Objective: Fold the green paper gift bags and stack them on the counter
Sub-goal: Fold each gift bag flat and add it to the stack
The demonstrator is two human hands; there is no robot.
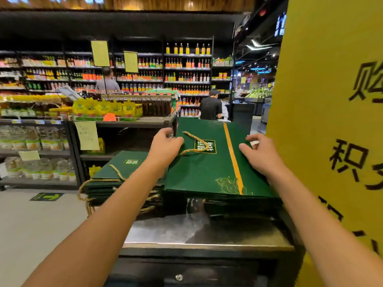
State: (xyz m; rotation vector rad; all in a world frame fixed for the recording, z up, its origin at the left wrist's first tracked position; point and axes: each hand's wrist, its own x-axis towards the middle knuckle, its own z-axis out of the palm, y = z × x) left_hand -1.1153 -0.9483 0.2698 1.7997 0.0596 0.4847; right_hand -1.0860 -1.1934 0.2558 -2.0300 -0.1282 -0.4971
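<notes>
Holding, left hand [165,145]: fingers curl round the far-left edge of the top bag [205,172], thumb on its face beside the rope handle [195,138]; probably steadying that side while the paper is kept flat.
Pinching, right hand [261,155]: thumb and bent fingers grip the right edge, past the orange stripe [233,158]; the matching grip likely keeps the bag square.
Placement of top bag: flattened, near edge resting on the right stack [238,206], far edge lifted; seemingly being lined up before it is let down.
Finish: dark green paper, boxed logo, gold line-drawn plant at the near corner.
Neighbour, left stack [122,175]: folded bags just beside, gold handles hanging over the edge.
Support, counter [186,233]: steel top carrying both stacks.
</notes>
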